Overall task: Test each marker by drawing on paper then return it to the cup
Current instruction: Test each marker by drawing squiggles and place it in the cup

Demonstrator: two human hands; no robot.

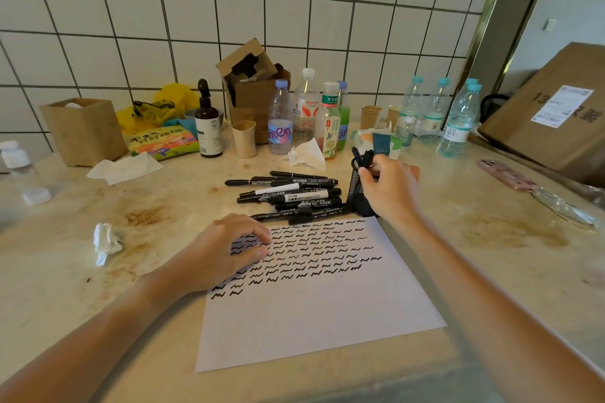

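1. White tiles (255, 10) with dark grout back a stained beige counter (491, 255).
2. On the counter lies a sheet of paper (320, 314), its upper half covered in rows of short black squiggles, its lower half blank.
3. The left hand (226, 252) rests palm down on the paper's upper left corner, fingers loosely bent with their tips on the sheet, holding nothing.
4. Just beyond the paper's top edge sits a pile of black markers (291, 196), lying on their sides, some crossing one another.
5. A black mesh cup (358, 193) stands upright just right of the pile, near the paper's top right corner.
6. The right hand (389, 186) is at the cup's rim, fingers curled around markers in the cup (363, 155), whose dark ends stick up above the fingers. Exactly how many it grips cannot be told.
7. Behind the pile stand several plastic bottles (306, 105), a dark spray bottle (208, 121), paper cups (244, 139) and an open cardboard box (252, 85).
8. A wooden box (83, 131) stands at the far left, with a snack bag (162, 141) and a yellow bag (170, 98) beside it.
9. A crumpled tissue (106, 240) lies left of the left hand.
10. At the right are more water bottles (458, 118), a large carton (556, 118) and a pink phone (505, 173).
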